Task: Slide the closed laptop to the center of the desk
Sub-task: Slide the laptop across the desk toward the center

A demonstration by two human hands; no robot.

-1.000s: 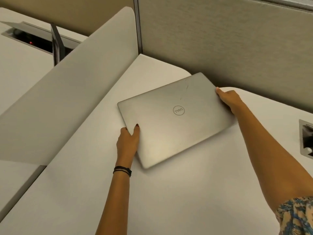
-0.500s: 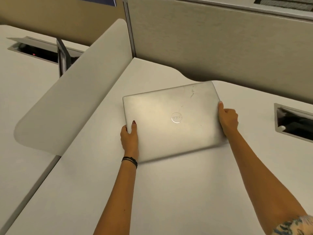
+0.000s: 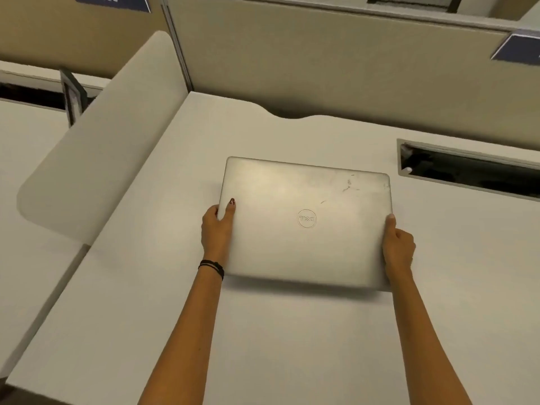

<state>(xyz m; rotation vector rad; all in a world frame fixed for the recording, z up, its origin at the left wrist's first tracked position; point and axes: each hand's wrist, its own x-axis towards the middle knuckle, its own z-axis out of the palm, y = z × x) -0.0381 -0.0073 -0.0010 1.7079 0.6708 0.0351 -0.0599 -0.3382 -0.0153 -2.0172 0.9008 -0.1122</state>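
A closed silver laptop (image 3: 304,200) with a round logo on its lid lies flat on the white desk (image 3: 263,346), roughly square to me, with scuff marks near its far right corner. My left hand (image 3: 217,229) grips its left edge, thumb on top of the lid, and wears dark bands at the wrist. On the opposite side, my right hand (image 3: 399,249) holds the right edge near the front corner, fingers curled around the side.
A rounded white divider panel (image 3: 96,159) rises along the desk's left side. A beige cubicle wall (image 3: 321,68) runs behind the desk. At the right rear, a recessed cable slot (image 3: 473,173) opens in the desk surface. Another desk lies to the left.
The laptop has slid away from the back left corner toward me and rotated until it lies square. Both hands stayed on its edges, the right hand shifting toward the front corner.
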